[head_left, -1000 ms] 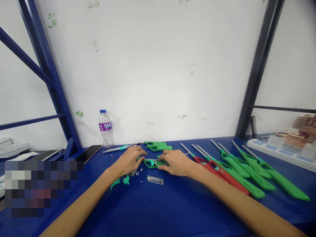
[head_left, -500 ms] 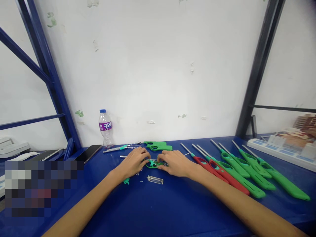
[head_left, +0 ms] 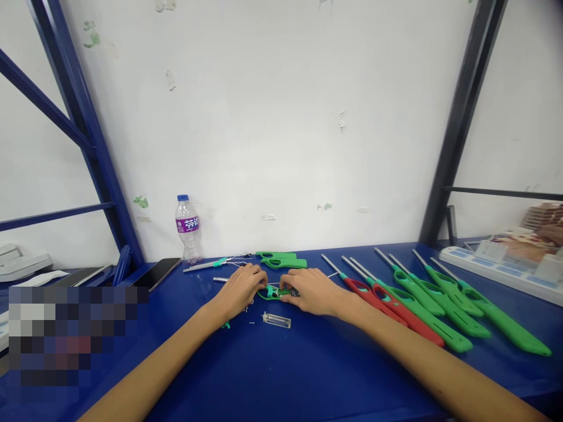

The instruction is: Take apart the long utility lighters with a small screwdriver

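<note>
An opened green lighter casing (head_left: pixel 268 296) lies between my hands, with a teal part (head_left: pixel 270 290) and thin wires at its middle. My left hand (head_left: pixel 241 290) has its fingers curled down at the casing's left end; the fingertips partly hide what they pinch. My right hand (head_left: pixel 312 291) grips the casing's right end between thumb and fingers. A metal tube (head_left: pixel 220 279) sticks out to the left, behind my left hand. Just in front lies a clear fuel tank (head_left: pixel 277 320). A small teal piece (head_left: pixel 226 324) shows beside my left wrist.
Several long green and red lighters (head_left: pixel 413 299) lie at the right. Behind my hands are green casing halves (head_left: pixel 285 263) and a metal tube with wires (head_left: pixel 204 266). A plastic bottle (head_left: pixel 189 231) stands by the wall, near a phone (head_left: pixel 160 274). A power strip (head_left: pixel 497 272) is far right.
My left hand has shifted slightly and its fingers have drawn closer together, covering more of the small teal piece by the wrist. The right hand stays nearly still.
</note>
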Demonstrator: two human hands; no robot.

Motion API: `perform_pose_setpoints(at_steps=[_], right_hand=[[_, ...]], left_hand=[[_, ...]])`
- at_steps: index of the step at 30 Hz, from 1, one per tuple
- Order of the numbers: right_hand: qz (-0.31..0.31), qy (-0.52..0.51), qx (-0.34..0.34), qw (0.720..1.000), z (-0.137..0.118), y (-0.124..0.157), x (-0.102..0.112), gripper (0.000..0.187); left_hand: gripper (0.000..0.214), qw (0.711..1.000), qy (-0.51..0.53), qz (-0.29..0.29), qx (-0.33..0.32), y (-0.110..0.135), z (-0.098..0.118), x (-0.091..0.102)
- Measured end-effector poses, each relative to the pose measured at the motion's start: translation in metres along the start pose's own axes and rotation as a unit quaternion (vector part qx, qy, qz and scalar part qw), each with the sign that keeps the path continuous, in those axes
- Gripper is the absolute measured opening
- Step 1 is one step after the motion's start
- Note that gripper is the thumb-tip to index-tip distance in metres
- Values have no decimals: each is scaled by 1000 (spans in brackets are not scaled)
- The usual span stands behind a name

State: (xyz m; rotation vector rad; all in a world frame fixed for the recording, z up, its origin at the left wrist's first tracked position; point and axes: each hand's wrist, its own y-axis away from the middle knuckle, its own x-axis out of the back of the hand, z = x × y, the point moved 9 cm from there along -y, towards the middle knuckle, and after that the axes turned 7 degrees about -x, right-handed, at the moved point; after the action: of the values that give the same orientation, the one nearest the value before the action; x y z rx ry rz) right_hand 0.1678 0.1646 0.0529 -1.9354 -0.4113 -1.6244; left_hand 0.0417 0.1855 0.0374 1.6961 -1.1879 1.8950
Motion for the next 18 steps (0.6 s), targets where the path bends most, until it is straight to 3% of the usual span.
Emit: perform_pose_setpoints(at_steps=[7, 12, 18], right_hand=[[-3, -3, -2, 1000, 1, 0, 0, 25], [-3, -6, 1, 1000, 1, 0, 0, 24], [-9, -9, -1, 1000, 2, -1, -1, 24]], left_hand=[[24, 1000, 2, 13, -1, -1, 1, 11], [25, 998, 37, 26, 34, 4, -17, 35], [17, 990, 129, -31, 50, 14, -34, 36]])
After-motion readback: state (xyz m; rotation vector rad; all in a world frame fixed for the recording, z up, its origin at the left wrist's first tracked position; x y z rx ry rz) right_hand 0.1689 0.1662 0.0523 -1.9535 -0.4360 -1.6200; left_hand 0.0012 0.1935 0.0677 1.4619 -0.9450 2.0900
